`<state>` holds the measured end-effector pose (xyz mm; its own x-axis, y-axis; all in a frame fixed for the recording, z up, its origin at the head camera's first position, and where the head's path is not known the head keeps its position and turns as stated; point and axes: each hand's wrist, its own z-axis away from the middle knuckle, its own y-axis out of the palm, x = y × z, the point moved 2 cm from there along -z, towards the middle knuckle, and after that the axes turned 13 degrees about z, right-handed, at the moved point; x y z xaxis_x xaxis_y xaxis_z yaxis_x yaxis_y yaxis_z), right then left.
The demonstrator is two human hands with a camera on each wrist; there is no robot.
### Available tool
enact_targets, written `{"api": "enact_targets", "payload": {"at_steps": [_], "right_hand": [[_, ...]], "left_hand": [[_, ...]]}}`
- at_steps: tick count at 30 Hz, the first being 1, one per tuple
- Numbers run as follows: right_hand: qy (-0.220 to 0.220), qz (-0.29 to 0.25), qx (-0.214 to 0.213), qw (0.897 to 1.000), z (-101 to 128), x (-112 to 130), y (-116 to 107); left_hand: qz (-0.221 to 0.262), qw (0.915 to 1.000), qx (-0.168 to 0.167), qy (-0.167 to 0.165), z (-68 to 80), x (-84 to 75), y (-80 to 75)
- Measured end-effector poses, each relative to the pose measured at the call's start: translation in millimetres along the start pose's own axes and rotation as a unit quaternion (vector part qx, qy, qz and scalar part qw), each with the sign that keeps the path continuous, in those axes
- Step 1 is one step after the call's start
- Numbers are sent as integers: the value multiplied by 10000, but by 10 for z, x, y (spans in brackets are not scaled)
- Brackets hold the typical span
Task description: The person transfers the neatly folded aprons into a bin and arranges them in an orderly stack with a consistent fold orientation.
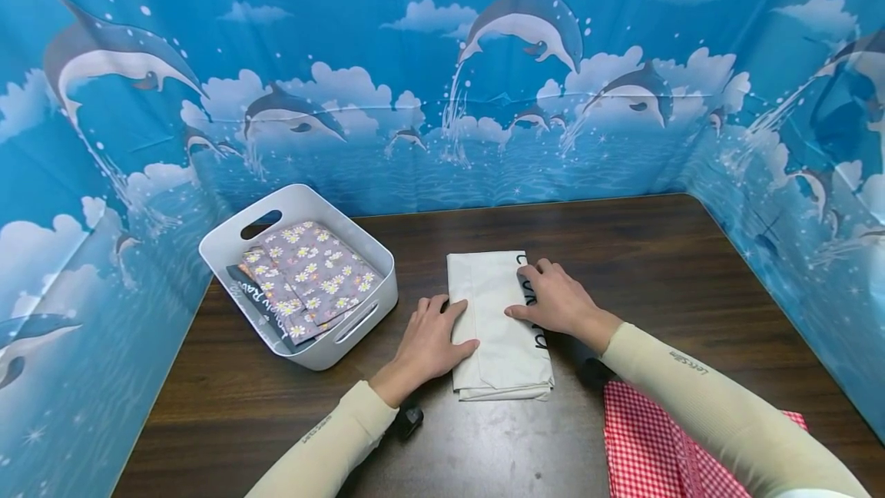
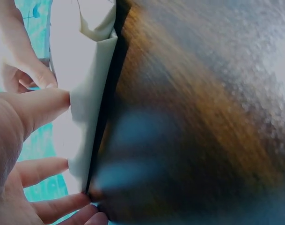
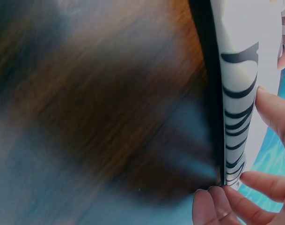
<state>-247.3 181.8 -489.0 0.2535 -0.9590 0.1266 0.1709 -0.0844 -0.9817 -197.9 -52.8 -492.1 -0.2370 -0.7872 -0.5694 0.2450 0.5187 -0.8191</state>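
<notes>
White folded cloth [image 1: 499, 329] with black lettering along its right side is laid flat near the middle of the dark wooden surface [image 1: 664, 252], its long edges running away from the person. Both hands are pressed onto it with fingers straight and spread, and nothing is gripped by either. The left hand [image 1: 430, 340] is placed at the cloth's left edge, the thumb reaching over the fabric; in the left wrist view its fingers [image 2: 39, 105] are seen touching the layered edge of the cloth [image 2: 86, 70]. The right hand [image 1: 556, 302] is laid over the right edge, partly covering the lettering; in the right wrist view its fingertips [image 3: 268, 103] are seen resting beside the black strokes printed on the cloth [image 3: 240, 93].

To the left of the cloth, well apart from it, a white plastic bin [image 1: 228, 252] with cut-out handles is set on the surface, and folded purple floral fabrics [image 1: 307, 271] are stacked inside it. A red-and-white checked cloth [image 1: 643, 444] is seen at the near right edge, partly under the right forearm. A blue dolphin-printed backdrop [image 1: 442, 83] is hung around 3 sides of the surface.
</notes>
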Motion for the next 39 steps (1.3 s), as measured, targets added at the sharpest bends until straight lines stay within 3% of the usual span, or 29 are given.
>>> {"api": "enact_targets", "payload": {"at_steps": [3, 7, 12, 15, 19, 27, 32, 39], "right_hand": [[208, -196, 85, 9996, -2, 32, 4], [578, -604, 232, 9962, -3, 101, -7], [937, -1167, 349, 9881, 12, 151, -30], [1035, -1513, 419, 9822, 32, 144, -42], [1046, -1977, 507, 9733, 42, 116, -57], [1159, -2768, 895, 9497, 69, 124, -44], [1076, -2617, 852, 9553, 84, 161, -48], [864, -2548, 626, 9611, 83, 190, -142]], "left_hand": [[100, 9999, -42, 40, -6, -3, -2], [692, 9972, -246, 139, -38, 57, 48], [1478, 9876, -496, 170, -111, 173, 143], [1875, 9808, -533, -54, -93, 107, 56], [2346, 9674, -715, -630, -64, 20, -73], [3214, 9328, -953, -1325, -78, 57, -89], [3706, 9111, -935, -1545, -68, 81, -75], [3873, 9051, -920, -1493, -73, 77, -109]]}}
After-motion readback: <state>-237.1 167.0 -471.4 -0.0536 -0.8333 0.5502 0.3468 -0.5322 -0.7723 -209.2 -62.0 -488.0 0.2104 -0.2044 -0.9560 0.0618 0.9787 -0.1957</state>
